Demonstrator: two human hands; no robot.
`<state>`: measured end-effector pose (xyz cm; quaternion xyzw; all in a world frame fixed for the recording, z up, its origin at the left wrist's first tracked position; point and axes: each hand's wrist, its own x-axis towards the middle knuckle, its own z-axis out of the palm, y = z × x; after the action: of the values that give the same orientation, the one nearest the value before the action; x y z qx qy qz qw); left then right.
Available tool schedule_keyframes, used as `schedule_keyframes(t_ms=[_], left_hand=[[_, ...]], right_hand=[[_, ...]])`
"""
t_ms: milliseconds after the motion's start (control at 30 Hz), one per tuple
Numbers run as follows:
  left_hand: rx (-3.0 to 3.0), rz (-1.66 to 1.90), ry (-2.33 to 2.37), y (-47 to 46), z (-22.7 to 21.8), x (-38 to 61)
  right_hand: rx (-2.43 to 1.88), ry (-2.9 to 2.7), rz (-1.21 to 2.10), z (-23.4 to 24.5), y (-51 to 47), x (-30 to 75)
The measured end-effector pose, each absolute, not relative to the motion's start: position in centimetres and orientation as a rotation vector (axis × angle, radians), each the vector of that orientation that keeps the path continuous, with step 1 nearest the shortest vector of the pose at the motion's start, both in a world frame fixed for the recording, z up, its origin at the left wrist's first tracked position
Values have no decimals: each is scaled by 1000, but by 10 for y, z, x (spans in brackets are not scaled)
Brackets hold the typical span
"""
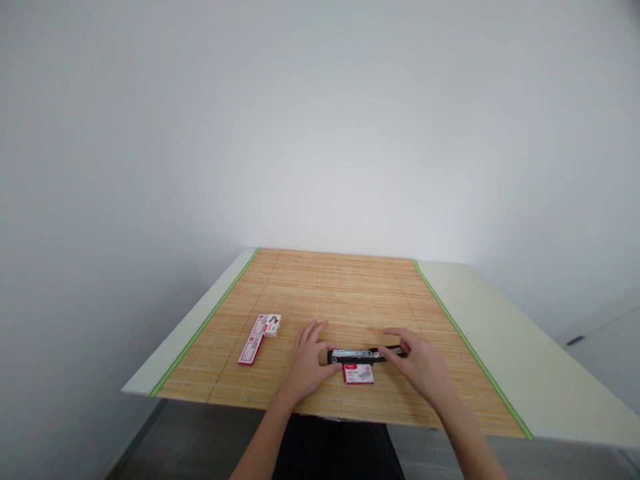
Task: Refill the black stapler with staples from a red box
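A black stapler (363, 355) with a silver metal channel lies flat and opened out on a bamboo mat (345, 300). My left hand (307, 363) rests at its left end, thumb touching it, fingers spread. My right hand (423, 363) touches its right end with the fingertips. Just in front of the stapler lies a small red-and-white staple box (358, 375). Neither hand lifts the stapler off the mat.
Two more red-and-white staple boxes, a far one (267, 325) and a near one (251, 349), lie to the left on the mat. The mat has green edges and covers a pale table (505, 320) set against a white wall. The table's near edge is close to my body.
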<state>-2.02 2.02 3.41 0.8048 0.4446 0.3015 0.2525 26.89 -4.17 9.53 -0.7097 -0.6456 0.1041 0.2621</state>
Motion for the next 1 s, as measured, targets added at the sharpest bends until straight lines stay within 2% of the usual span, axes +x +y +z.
schedule_keyframes(t_ms=[67,267,733,1000], left_hand=[[2179,819,1211,20,34,-20],[2191,825,1209,19,36,-19],[2191,849,1209,15,35,-19],[2183,824,1211,16,36,-20]], right_hand=[[-1912,-1596,246,85,-50,295],[-1768,-1586,564,59,-61,322],[-1429,-1900,570,117,-16,249],[-1500,-2101,534,95,-1,194]])
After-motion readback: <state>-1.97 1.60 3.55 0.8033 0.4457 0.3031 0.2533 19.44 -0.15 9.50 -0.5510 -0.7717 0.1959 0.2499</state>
